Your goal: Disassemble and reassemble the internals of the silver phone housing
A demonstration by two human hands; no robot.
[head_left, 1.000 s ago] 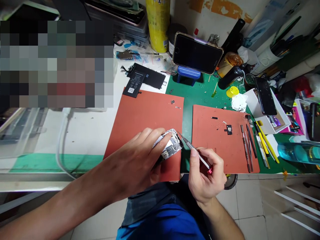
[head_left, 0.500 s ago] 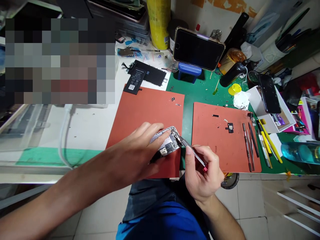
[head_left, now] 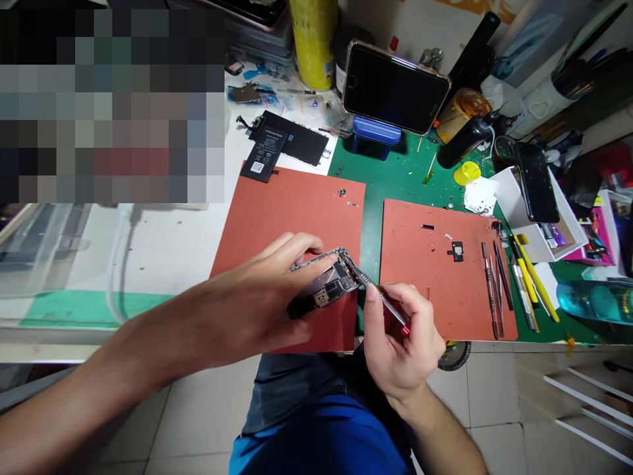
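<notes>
The left hand (head_left: 271, 288) is gripping the opened smartphone (head_left: 330, 290) just left of the right hand (head_left: 403, 330), presumably steadying its exposed end for the precision screwdriver (head_left: 387, 305) which the latter is pinching.

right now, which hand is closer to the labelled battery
Left. The left hand, holding the phone, is below the battery in view; the right hand, holding the tool, is farther off, lower and to the right.
</notes>
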